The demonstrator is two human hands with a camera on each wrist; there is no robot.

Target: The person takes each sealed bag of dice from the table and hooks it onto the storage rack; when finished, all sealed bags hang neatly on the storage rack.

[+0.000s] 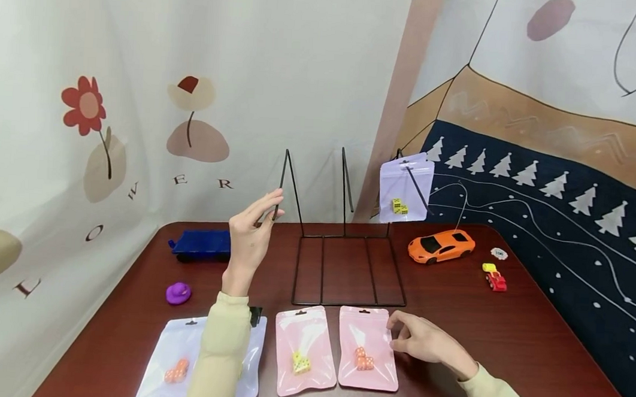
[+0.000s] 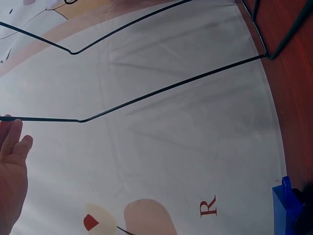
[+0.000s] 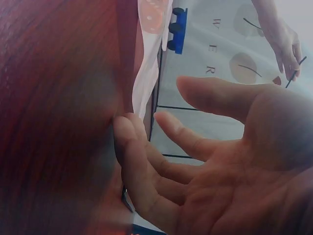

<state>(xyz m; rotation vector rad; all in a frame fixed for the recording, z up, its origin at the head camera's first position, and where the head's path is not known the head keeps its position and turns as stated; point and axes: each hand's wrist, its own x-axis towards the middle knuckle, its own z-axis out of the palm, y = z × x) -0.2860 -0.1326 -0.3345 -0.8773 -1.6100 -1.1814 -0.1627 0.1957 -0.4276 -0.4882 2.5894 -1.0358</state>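
My left hand (image 1: 250, 237) pinches the front end of the left prong of a black wire rack (image 1: 349, 305), its fingertips on the thin rod. Down at the right, my right hand (image 1: 429, 342) touches the right edge of a pink zip bag (image 1: 362, 333) with orange dice inside. In the right wrist view its fingers (image 3: 142, 171) are gently bent and the thumb stays apart from the bag. Beside it lies another pink zip bag (image 1: 300, 332) with yellow dice. A lilac zip bag (image 1: 391, 184) with yellow dice hangs on the rack's right prong.
Pale lilac bags (image 1: 164, 346) lie at the front left, partly hidden under my left forearm. A purple duck (image 1: 178, 293) and a blue toy vehicle (image 1: 202, 243) stand at the left. An orange toy car (image 1: 442, 247) and a small red toy car (image 1: 497, 281) stand at the right.
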